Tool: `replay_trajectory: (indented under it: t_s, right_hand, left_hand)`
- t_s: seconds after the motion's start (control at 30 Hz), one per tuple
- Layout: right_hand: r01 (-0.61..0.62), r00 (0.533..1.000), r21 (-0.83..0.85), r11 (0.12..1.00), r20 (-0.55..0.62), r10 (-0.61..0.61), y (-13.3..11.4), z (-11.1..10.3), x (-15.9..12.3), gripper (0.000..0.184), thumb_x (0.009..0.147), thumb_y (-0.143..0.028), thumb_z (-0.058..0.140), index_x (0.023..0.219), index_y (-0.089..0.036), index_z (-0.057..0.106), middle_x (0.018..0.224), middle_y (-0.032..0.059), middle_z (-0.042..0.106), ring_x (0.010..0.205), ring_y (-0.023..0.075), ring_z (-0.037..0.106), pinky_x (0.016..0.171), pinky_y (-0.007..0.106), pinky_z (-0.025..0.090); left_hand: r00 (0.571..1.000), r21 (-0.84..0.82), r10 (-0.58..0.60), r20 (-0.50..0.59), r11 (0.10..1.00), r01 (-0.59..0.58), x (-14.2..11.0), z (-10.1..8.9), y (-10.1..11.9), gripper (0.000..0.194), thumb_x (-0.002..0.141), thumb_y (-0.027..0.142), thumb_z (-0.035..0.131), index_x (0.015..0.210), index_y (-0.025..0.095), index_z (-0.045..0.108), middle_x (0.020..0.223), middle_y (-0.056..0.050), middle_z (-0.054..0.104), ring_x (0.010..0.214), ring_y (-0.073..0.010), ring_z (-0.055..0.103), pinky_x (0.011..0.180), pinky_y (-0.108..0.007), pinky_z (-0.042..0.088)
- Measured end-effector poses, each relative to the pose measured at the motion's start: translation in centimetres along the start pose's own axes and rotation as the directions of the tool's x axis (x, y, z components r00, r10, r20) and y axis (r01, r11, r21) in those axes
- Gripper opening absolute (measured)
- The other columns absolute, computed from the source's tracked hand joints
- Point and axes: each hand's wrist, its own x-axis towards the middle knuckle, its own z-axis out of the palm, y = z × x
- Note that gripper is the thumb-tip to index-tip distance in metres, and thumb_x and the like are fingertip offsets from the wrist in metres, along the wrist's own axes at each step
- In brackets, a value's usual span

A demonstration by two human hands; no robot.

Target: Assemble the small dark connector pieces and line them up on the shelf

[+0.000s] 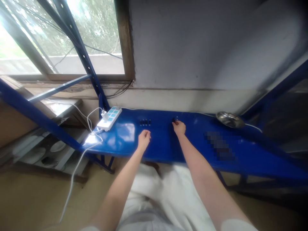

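My left hand (144,140) is closed just above the blue shelf (158,141), thumb and fingers pressed together. Whatever may be between them is too small to make out. Just beyond it, several small dark cylinder-like pieces (146,122) stand side by side in a short row. My right hand (180,128) is farther right, pinching a small dark object (173,120) at its fingertips; its kind is too blurred to tell. A tiny shiny spot (177,118) shows right by those fingers.
A white power strip (110,118) with a plug and loose white cable (74,179) lies at the left end. A round metal dish (229,119) sits at the back right. A pixelated dark patch (220,146) covers something on the right. Blue frame posts (81,48) rise at both sides.
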Motion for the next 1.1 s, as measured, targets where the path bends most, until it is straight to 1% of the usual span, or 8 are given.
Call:
replay_trajectory:
  t_s: [0.23,0.47,0.6,0.67,0.77,0.87,0.93,1.1]
  right_hand:
    - [-0.003,1.0,-0.033,0.999,0.021,0.004,0.1,0.2,1.0,0.022,0.075,-0.03,0.056,0.088,-0.016,0.067,0.092,0.0097,0.068,0.08,0.0203,0.062,0.064,0.027,0.044]
    - [0.014,0.999,-0.055,0.998,0.032,-0.012,0.1,0.1,1.1,0.021,0.075,-0.031,0.056,0.086,-0.016,0.067,0.088,0.0093,0.068,0.077,0.0198,0.061,0.061,0.026,0.043]
    - [0.024,0.998,-0.074,0.997,0.06,-0.019,0.1,0.1,1.2,0.022,0.075,-0.03,0.056,0.088,-0.015,0.066,0.087,0.01,0.067,0.078,0.02,0.061,0.063,0.027,0.043]
    - [0.035,0.997,-0.088,0.996,0.077,-0.028,0.3,0.2,1.4,0.022,0.076,-0.027,0.056,0.09,-0.014,0.065,0.088,0.0105,0.067,0.081,0.0199,0.061,0.066,0.027,0.044]
    - [0.044,0.996,-0.1,0.994,0.088,-0.035,0.7,0.3,1.9,0.025,0.076,-0.019,0.054,0.098,-0.011,0.063,0.091,0.0122,0.066,0.086,0.0198,0.061,0.071,0.027,0.044]
    - [0.035,0.996,-0.107,0.994,0.088,-0.025,1.0,0.3,2.3,0.03,0.074,-0.012,0.053,0.102,-0.01,0.062,0.094,0.0137,0.066,0.088,0.02,0.061,0.073,0.027,0.044]
    - [0.021,0.996,-0.114,0.993,0.089,-0.011,1.0,0.2,2.4,0.027,0.073,-0.012,0.053,0.098,-0.009,0.064,0.093,0.0147,0.066,0.086,0.0207,0.062,0.071,0.027,0.045]
    - [-0.02,0.996,-0.118,0.993,0.086,0.03,0.8,0.1,2.4,0.021,0.072,-0.016,0.057,0.088,-0.009,0.069,0.085,0.0158,0.068,0.079,0.0231,0.063,0.065,0.028,0.045]
  left_hand:
    - [1.0,0.006,0.005,-0.001,1.0,-0.005,0.0,0.0,-0.1,0.018,0.081,0.031,0.044,0.08,0.017,0.056,0.061,0.002,0.054,0.048,-0.0074,0.048,0.047,-0.019,0.038]
    - [1.0,0.01,0.001,0.006,1.0,-0.001,-0.1,-0.1,0.0,0.019,0.081,0.032,0.044,0.082,0.017,0.056,0.063,0.001,0.056,0.049,-0.0076,0.049,0.048,-0.019,0.038]
    - [1.0,-0.005,-0.012,-0.001,1.0,0.012,0.0,0.0,-0.2,0.019,0.081,0.032,0.045,0.082,0.017,0.057,0.063,0.001,0.056,0.049,-0.0075,0.048,0.048,-0.019,0.039]
    - [1.0,-0.018,-0.012,-0.001,1.0,0.012,0.0,0.0,-0.2,0.019,0.08,0.032,0.045,0.081,0.017,0.057,0.063,0.002,0.055,0.049,-0.0074,0.048,0.048,-0.019,0.039]
    - [1.0,-0.025,-0.01,0.0,1.0,0.01,-0.1,-0.1,-0.1,0.02,0.08,0.033,0.046,0.08,0.017,0.056,0.062,0.002,0.055,0.049,-0.0075,0.048,0.048,-0.019,0.038]
    - [1.0,-0.017,-0.006,0.002,1.0,0.006,-0.2,-0.1,0.1,0.019,0.08,0.033,0.045,0.079,0.017,0.056,0.061,0.002,0.054,0.048,-0.0077,0.048,0.048,-0.019,0.038]
    - [1.0,-0.01,-0.005,0.003,1.0,0.005,-0.2,-0.1,0.2,0.018,0.08,0.032,0.045,0.078,0.017,0.055,0.06,0.002,0.054,0.048,-0.0077,0.047,0.047,-0.019,0.038]
    - [1.0,-0.01,-0.006,0.008,1.0,0.006,-0.2,-0.2,0.2,0.019,0.081,0.032,0.045,0.079,0.017,0.056,0.061,0.002,0.054,0.048,-0.0077,0.048,0.048,-0.019,0.038]
